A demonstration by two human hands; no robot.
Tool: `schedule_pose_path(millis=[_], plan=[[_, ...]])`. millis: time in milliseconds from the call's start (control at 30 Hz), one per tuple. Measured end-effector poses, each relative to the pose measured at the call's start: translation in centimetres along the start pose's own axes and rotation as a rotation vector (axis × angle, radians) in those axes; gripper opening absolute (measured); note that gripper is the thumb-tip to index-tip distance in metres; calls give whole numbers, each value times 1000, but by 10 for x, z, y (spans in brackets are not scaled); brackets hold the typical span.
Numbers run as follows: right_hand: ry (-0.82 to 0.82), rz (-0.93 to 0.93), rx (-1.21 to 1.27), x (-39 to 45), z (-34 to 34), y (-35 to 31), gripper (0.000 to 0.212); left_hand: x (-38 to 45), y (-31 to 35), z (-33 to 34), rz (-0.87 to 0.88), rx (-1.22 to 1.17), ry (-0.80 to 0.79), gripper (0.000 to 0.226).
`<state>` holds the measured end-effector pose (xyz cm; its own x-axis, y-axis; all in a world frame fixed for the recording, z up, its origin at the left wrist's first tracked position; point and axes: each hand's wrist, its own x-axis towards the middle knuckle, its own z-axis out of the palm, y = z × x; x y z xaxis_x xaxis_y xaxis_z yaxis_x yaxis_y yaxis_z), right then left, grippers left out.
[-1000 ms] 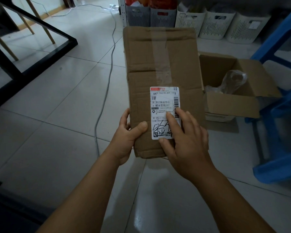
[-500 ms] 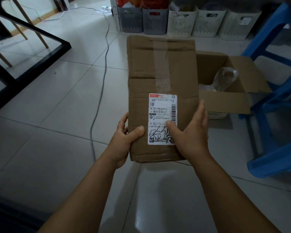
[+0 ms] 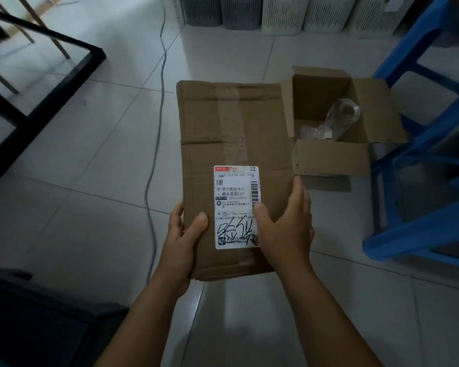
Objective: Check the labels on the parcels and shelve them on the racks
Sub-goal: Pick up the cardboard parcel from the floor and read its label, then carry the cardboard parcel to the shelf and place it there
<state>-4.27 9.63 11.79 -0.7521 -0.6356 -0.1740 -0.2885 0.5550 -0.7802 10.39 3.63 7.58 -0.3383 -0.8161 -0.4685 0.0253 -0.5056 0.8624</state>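
Beside held parcel (image 3: 236,144), open box (image 3: 337,133), blue stool (image 3: 435,154), cable (image 3: 157,128)

We hold parcel (image 3: 236,144) between left hand (image 3: 182,242) and right hand (image 3: 284,231); label (image 3: 236,207) sits between our thumbs, open box (image 3: 331,157) just beyond right fingertips, cable (image 3: 154,160) left of left fingers.

Small parcel storeroom or pickup point, indoors, dim. I stand on glossy white tiled floor (image 3: 249,327). Row of slatted grey and white plastic sorting bins (image 3: 281,11) along far wall. Open brown cardboard box (image 3: 331,157) with clear plastic wrap (image 3: 339,115) inside on floor. Blue plastic rack frame (image 3: 419,229) at right. Black metal table frame (image 3: 45,83) at left, grey cable (image 3: 157,128) trailing across tiles.
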Motion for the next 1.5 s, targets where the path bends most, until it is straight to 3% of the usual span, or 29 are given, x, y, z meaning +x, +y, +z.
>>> schedule_pose_path(millis=[200, 400, 767, 967, 1133, 1500], plan=[[-43, 5, -1, -21, -64, -81, 79, -60, 92, 16, -37, 12, 44, 79], [-72, -38, 0, -44, -140, -188, 77, -124, 210, 39, -44, 24, 170, 44], [66, -126, 24, -82, -280, -342, 75, -212, 395, 83, 56, 7, 36, 49], [164, -163, 25, -98, -340, -389, 75, -249, 451, 105, 117, 11, -130, 78], [254, -199, 42, -119, -371, -420, 75, -278, 485, 115, 162, 6, -191, 86], [308, -300, 75, -178, -404, -476, 72, -338, 546, 94, 270, -53, -186, 59]])
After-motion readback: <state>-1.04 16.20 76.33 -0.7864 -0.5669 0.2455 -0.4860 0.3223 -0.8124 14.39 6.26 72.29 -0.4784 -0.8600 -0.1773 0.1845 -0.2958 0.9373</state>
